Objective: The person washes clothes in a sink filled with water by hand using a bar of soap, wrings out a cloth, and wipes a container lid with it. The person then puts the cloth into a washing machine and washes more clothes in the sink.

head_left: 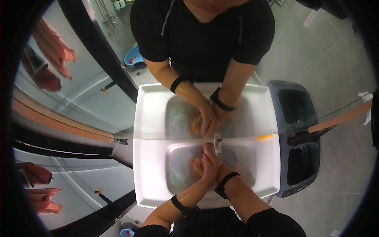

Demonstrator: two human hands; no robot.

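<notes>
My left hand [211,166] lies across my right hand [208,150], its fingers pressed together against it. Both hands are over the white sink [148,173], close to the metal faucet [218,145]. The fingers of my right hand are mostly hidden. Just left of my hands, in the basin, is an orange, crumpled-looking thing [196,166] whose kind I cannot make out. A pale, translucent thing [178,164] lies beside it on the left. Each wrist wears a black band.
A mirror behind the sink reflects my body and arms [201,43]. To the right stands a dark grey bin [313,166]. At the left are a glass shower door [90,173] and hanging pink cloths [43,199]. A blue basin [127,232] sits on the floor.
</notes>
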